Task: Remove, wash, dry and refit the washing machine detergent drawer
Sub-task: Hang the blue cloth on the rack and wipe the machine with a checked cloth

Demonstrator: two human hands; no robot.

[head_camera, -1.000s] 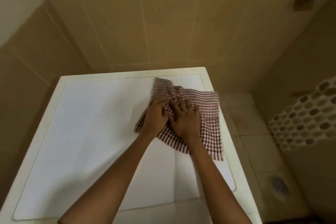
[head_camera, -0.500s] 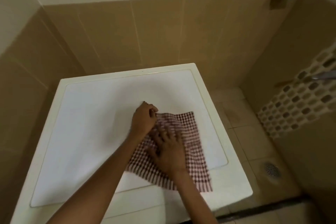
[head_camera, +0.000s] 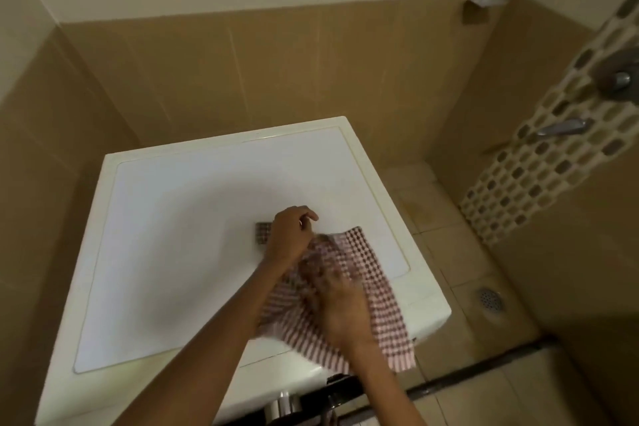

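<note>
**dripdry_dan:** So how far along are you? All I can make out is the top of the washing machine, with a checked cloth spread over its front right part and hanging a bit off the front edge. Where's the detergent drawer?

**spincycle88:** Can't see it anywhere, tbh. It isn't on top of the machine, and the machine's front, where its slot would be, is almost out of view. So you can't call it refitted from this. With the cloth out, my guess is you're around the drying step or tidying up after it.

Your left hand is near the middle of the machine's top, fingers curled on a fold of the cloth. Your right hand lies on the cloth nearer the front edge. It's too blurred to tell whether it's gripping or lying flat.
</note>
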